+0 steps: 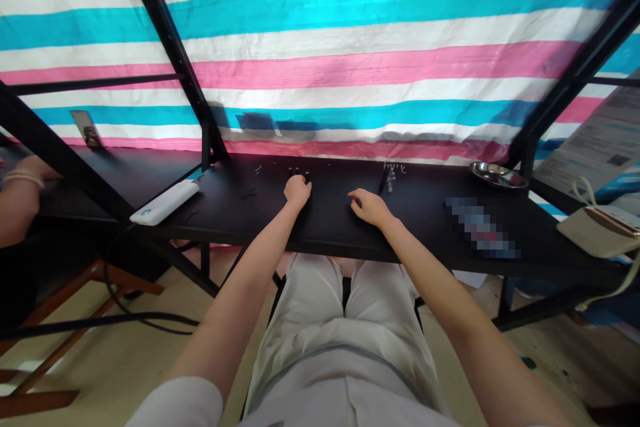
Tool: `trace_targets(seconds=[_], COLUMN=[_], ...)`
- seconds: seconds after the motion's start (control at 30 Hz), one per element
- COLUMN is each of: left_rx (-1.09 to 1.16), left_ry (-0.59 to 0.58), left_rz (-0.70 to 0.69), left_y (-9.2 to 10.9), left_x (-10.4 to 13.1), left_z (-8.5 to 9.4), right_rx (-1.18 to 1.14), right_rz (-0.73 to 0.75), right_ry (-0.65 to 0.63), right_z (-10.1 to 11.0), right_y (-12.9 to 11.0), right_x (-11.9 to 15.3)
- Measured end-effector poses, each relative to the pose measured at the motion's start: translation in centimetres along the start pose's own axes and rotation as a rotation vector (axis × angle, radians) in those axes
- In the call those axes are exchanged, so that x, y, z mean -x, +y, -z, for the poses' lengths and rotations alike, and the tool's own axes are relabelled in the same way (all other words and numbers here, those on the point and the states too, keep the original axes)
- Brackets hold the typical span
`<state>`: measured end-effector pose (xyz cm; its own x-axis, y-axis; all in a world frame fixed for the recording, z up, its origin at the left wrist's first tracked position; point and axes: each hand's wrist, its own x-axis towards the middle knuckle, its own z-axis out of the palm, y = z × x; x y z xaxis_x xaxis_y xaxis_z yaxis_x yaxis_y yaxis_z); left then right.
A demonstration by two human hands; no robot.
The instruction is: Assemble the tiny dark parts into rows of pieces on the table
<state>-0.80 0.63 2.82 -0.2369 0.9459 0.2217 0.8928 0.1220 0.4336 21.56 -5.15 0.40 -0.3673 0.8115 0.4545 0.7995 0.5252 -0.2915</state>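
Observation:
My left hand is closed at the middle of the black table, its fingers bent round or against small black upright pieces. What it grips is too small and too hidden to name. To the right, my right hand rests on the tabletop, loosely curved, with a gap between thumb and forefinger and nothing visible in it. Beyond that hand stand several small grey pieces in a line beside a thin black bar. Tiny pale bits lie farther left.
A white power strip lies at the table's left. At the right are a shiny metal dish, a blurred-out flat object and a beige bag. Another person's arm is at far left. Striped sheeting hangs behind.

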Motion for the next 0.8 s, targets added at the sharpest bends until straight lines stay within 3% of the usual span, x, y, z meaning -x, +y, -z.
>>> trace_targets(seconds=[0.8], left_rx=[0.001], left_ry=[0.032], left_rz=[0.064], left_y=[-0.6], left_x=[-1.3], left_z=[-0.3], right_rx=[-0.023], right_rz=[-0.001], right_ry=[0.013], right_z=[0.2], right_y=[0.0], right_x=[0.0])
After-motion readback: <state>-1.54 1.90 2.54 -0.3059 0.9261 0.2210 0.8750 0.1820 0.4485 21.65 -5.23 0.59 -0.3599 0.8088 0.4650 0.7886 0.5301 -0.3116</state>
